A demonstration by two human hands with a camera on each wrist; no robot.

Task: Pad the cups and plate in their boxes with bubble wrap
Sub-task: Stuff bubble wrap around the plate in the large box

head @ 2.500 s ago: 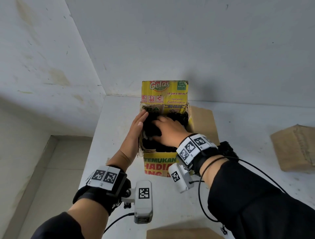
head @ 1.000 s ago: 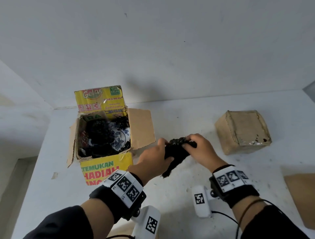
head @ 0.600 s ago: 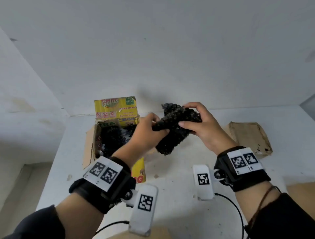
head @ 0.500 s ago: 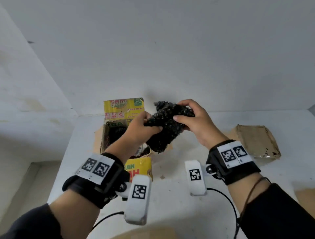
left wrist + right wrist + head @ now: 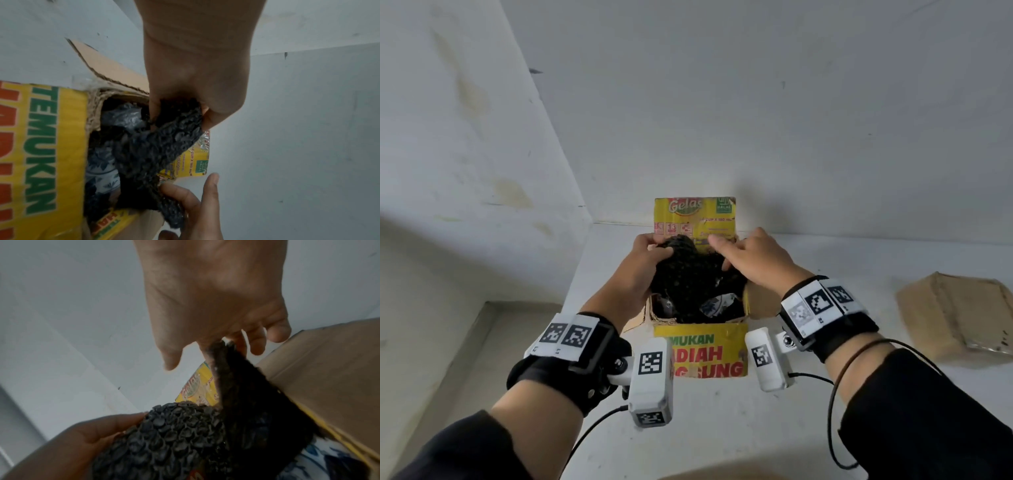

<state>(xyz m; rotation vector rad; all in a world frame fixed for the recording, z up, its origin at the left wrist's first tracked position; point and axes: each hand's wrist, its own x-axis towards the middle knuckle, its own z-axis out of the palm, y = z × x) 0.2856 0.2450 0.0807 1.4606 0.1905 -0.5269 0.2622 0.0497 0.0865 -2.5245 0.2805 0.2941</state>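
A yellow printed cardboard box (image 5: pixel 700 356) stands open on the white surface. Over its opening I hold a black sheet of bubble wrap (image 5: pixel 688 277) with both hands. My left hand (image 5: pixel 659 251) grips the wrap's left end, fingers curled round it (image 5: pixel 185 116). My right hand (image 5: pixel 726 253) pinches the right edge between its fingers (image 5: pixel 224 344), thumb held apart. The wrap's lower part hangs down into the box. Under it shows a blue-and-white plate (image 5: pixel 714 305) (image 5: pixel 100 175) among more black wrap. No cups are visible.
The box's right flap (image 5: pixel 760 301) lies open under my right wrist. A closed brown cardboard box (image 5: pixel 959 311) lies at the right. White walls stand close behind and to the left of the box. Another piece of cardboard (image 5: pixel 719 476) shows at the bottom edge.
Both hands have brought the black bubble wrap from up in the air, right of the box, down over the box's opening. Its lower end now hangs inside.
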